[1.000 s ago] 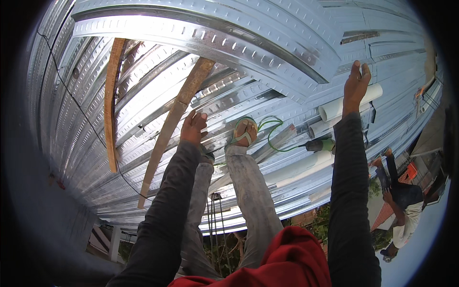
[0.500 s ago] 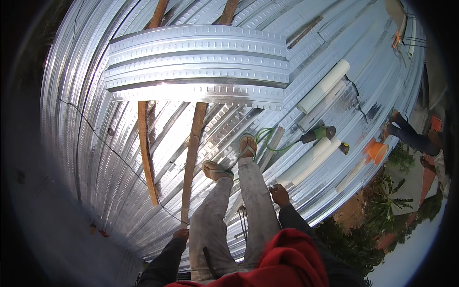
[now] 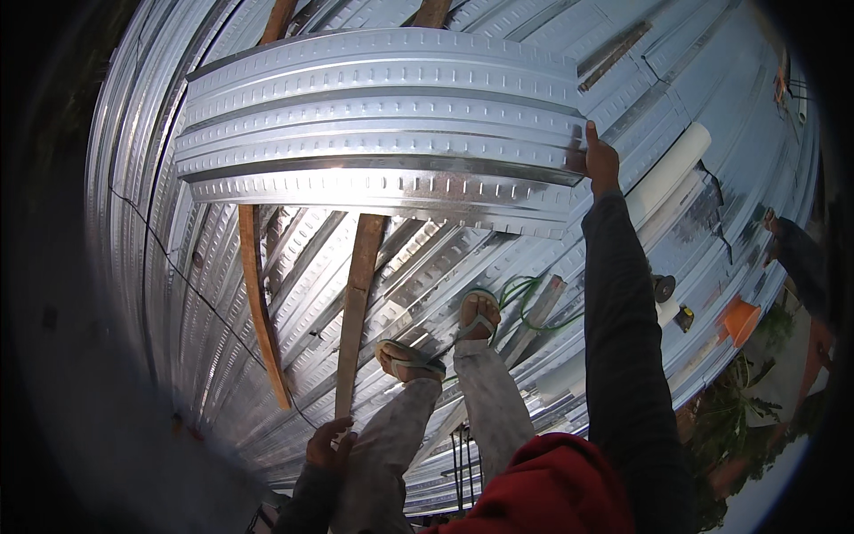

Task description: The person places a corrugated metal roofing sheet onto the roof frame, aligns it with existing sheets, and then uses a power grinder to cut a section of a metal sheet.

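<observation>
A ribbed, shiny metal decking sheet (image 3: 382, 133) lies crosswise over two wooden battens. My right hand (image 3: 602, 162) grips its right edge, thumb pointing up, the arm stretched far forward. My left hand (image 3: 331, 443) hovers low by my left thigh, beside the near end of the longer wooden batten (image 3: 358, 303). Its fingers are loosely bent and apart, with nothing seen in them. The shorter wooden batten (image 3: 252, 298) runs out from under the sheet farther left.
My sandalled feet stand on more ribbed metal decking (image 3: 302, 240). At right are a green cord (image 3: 525, 298), a white roll (image 3: 680, 165), a tape measure (image 3: 684, 318) and an orange bucket (image 3: 739, 320). A dark cable (image 3: 182, 276) crosses on the left. Another person's arm (image 3: 793, 254) shows far right.
My right hand has moved from beside my right knee forward to the sheet's right edge and taken hold. My left hand has shifted slightly, its fingers loosening. My view has tilted and moved nearer the sheet.
</observation>
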### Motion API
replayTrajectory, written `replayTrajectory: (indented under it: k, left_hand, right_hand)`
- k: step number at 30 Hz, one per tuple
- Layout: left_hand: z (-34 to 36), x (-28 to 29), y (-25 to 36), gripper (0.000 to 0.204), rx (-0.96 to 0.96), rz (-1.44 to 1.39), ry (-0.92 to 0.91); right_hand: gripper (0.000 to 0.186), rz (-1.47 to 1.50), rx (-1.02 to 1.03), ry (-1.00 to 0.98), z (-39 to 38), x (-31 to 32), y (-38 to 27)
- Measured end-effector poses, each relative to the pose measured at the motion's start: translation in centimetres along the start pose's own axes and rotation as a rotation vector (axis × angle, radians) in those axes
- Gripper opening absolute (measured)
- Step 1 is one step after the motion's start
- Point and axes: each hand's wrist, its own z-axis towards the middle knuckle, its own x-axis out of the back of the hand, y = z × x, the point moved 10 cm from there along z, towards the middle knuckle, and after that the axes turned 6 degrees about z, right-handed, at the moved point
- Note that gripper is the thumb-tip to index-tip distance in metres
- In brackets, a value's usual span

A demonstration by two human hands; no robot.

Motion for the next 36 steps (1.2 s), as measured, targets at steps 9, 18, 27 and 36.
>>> replayTrajectory:
  k: [9, 18, 27, 36]
  left_hand:
    - [3.7, 1.6, 14.5, 0.031, -0.365, 0.092, 0.027]
    - [-6.2, 16.2, 24.6, 0.034, -0.663, 0.041, 0.315]
    - [-18.6, 36.7, 28.3, 0.028, -0.817, -0.021, 0.766]
    - [-25.6, 58.7, 20.1, 0.045, -0.665, -0.304, 1.174]
  right_hand:
    - [0.08, -0.079, 0.207, 0.564, -9.5, 9.4, -13.2]
    - [0.071, 0.128, 0.657, 0.553, -24.8, 19.1, -46.4]
    - [0.072, -0.109, 1.16, 0.657, -44.6, 20.9, -76.0]
    - [0.052, -0.345, 1.631, 0.707, -67.0, 25.4, -97.0]
